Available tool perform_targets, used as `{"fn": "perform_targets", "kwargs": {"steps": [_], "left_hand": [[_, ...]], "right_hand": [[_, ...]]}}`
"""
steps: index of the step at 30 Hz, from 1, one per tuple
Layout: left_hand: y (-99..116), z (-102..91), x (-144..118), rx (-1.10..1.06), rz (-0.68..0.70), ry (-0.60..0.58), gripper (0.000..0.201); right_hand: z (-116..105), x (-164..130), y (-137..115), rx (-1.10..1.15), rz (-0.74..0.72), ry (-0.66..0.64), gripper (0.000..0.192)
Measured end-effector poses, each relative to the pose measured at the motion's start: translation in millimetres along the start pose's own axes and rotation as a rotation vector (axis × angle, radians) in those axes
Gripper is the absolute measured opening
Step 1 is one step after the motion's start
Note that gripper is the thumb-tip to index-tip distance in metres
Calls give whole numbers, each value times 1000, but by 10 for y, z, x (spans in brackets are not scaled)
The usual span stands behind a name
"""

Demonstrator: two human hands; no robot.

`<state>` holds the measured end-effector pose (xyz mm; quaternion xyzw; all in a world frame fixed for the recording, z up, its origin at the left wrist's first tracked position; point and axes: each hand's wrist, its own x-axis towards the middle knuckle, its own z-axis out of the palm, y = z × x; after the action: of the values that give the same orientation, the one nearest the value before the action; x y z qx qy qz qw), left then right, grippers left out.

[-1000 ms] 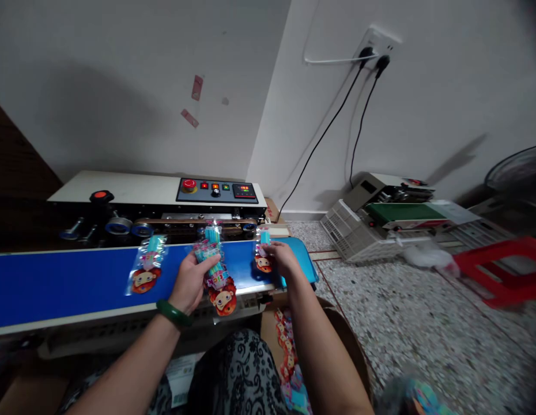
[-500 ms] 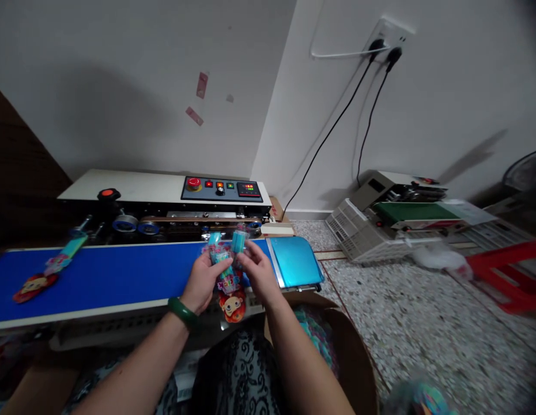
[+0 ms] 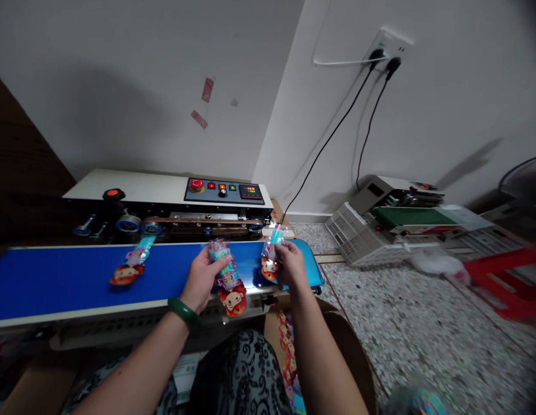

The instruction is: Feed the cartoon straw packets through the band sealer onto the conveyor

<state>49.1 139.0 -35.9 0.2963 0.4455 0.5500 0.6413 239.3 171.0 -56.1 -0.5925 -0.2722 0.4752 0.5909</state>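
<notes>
My left hand (image 3: pixel 202 278) grips a bunch of clear packets (image 3: pixel 227 278) with cartoon faces and teal sticks, over the near edge of the blue conveyor belt (image 3: pixel 69 276). My right hand (image 3: pixel 290 263) holds a single packet (image 3: pixel 270 257) at the belt's right end, its top pointing toward the sealing machine (image 3: pixel 173 202). Another packet (image 3: pixel 132 265) lies on the belt further left, its top under the sealer's rollers.
A cardboard box (image 3: pixel 350 351) with more packets (image 3: pixel 287 351) sits below my right arm. A second sealing machine (image 3: pixel 393 222) lies on the speckled floor at the right, next to a red stool (image 3: pixel 505 271). Two black cables (image 3: pixel 337 121) run up to a wall socket.
My right hand drew one packet from the bunch in my left hand and moved it right onto the belt's end. A packet now rides the belt under the rollers.
</notes>
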Motion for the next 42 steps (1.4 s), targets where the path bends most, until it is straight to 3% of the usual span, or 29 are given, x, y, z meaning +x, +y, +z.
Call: {"fn": "perform_targets", "kwargs": {"steps": [4,7,10,12,14,17,19,22,26,28,29,33,39,42], "left_hand": [[18,-19,-9,-4,16,-55,34],[1,0,24,-24,8,-64,36],[-27,49,35,-56,43,-14,37],[-57,85,25,-104,55,-21,36],[-100,103,42,-77,72,19,38],[-155,81,128,-62,83,18,41],[-154,49,170,-79,116,37,35],[-87,8,136,-76,113,53,33],[34,-41,-10,-72,-7,-9,33],[64,-71,-33,-74,-49,-47,28],[69,-82,-28,-70,-60,-50,26],[77,-86,-7,-20,-86,14,24],[73,-65,-7,-12,-67,40,21],[47,-72,33,-9,-46,37,19]], "right_hand": [[-35,252,-83,-162,133,-123,14],[46,300,-125,-211,121,-153,16],[180,108,-115,-237,6,-184,29],[274,-137,-63,-259,-104,-348,47],[345,-374,21,-299,-33,-569,63],[389,-557,156,-332,57,-509,61],[371,-550,203,-318,90,-335,60],[249,-424,165,-248,118,-131,62],[-20,-187,0,-151,164,15,54],[-134,-40,-56,-148,197,4,41],[-175,42,-70,-142,210,-66,33],[-189,315,-73,-157,221,-146,12],[65,419,-19,-152,213,-253,14],[129,434,21,-142,167,-217,17]]}}
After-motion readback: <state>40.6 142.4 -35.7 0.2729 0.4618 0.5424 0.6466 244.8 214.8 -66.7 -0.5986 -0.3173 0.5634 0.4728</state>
